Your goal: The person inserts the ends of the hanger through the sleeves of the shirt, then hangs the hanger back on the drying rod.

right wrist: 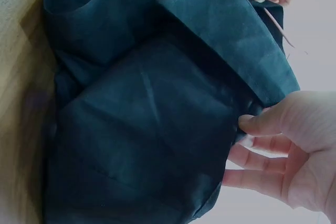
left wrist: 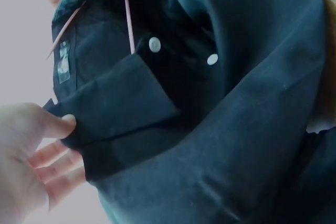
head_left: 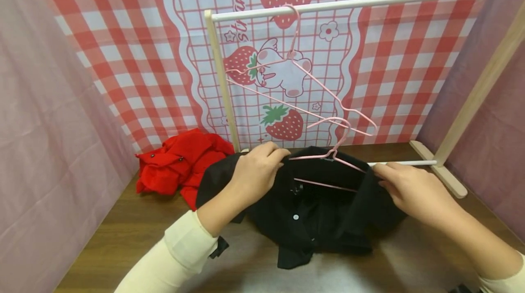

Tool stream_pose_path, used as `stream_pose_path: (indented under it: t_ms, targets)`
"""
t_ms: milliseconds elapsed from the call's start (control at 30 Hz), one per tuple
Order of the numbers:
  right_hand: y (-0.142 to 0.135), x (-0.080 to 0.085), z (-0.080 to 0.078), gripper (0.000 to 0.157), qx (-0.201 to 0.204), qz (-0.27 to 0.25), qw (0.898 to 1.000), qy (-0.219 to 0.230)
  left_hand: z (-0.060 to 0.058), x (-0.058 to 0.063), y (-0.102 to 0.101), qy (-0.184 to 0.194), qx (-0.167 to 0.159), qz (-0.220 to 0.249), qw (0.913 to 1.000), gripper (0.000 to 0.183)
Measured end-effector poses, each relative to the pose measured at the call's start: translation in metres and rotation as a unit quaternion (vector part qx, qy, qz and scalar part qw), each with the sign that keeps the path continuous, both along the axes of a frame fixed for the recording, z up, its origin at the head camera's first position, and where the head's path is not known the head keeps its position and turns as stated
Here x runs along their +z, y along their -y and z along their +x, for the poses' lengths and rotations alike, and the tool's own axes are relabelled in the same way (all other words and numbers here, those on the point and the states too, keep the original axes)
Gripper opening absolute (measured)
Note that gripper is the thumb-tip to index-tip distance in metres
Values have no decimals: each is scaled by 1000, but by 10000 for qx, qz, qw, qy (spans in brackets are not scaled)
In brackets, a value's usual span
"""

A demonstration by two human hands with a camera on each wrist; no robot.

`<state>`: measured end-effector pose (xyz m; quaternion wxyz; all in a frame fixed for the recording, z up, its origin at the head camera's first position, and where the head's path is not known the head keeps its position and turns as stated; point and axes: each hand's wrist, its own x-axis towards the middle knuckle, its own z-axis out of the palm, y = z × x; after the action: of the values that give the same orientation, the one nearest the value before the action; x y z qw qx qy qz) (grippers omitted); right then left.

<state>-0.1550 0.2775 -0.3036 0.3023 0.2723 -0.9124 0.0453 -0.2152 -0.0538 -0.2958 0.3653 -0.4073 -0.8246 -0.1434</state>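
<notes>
While tight on black shirt [head_left: 270, 213] edges, left hand [head_left: 256, 172] and right hand [head_left: 416, 192] clear of top rail [head_left: 369, 2].

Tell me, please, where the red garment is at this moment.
In the head view, the red garment lies crumpled on the table at left, beside the black shirt and near the rack's left post.

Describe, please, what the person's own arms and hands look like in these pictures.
The left sleeve is pale cream, ending in a broad cuff on the forearm; the right sleeve, barely in view, is similarly pale. The left hand and right hand are ungloved.
</notes>
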Motion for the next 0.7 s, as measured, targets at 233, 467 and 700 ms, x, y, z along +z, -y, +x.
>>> stream_pose_path:
  t_ms: [233, 467, 700]
  targets:
    - [-13, -4, 4, 38, -151, 131, 9998, -90, 2, 8, 8, 157, -93, 254, 9995, 31]
    - [-28, -3, 11, 39, -423, 122, 9990, -90, -3, 14, 24, 330, -36, 748, 9966, 32]
    - [-45, -8, 18, 41, -613, -4, 9981, -47, -9, 15, 34, 497, -134, 1229, 9911, 28]
